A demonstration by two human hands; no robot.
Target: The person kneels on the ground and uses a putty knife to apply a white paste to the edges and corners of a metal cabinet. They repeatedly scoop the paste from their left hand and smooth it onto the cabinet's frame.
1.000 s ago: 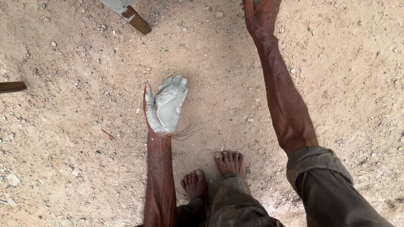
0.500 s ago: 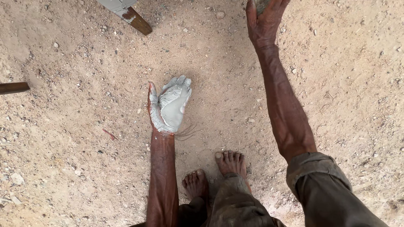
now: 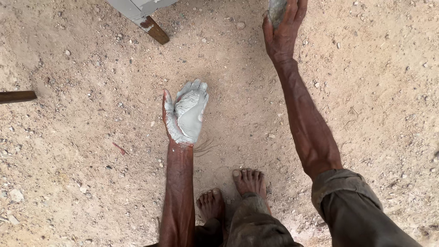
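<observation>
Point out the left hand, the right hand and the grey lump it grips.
left hand (image 3: 186,114), head view, on the grey-coated open palm
right hand (image 3: 282,34), head view, on the back of the hand
grey lump (image 3: 276,9), head view, on its visible face between the fingers

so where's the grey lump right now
In the head view the grey lump sits at the top edge, right of centre, gripped in the right hand, which is stretched out over the sandy ground.

left hand (image 3: 186,114): palm up, fingers flat, coated grey | right hand (image 3: 282,32): arm stretched forward, my fingers curled closed | both forearms bare
</observation>
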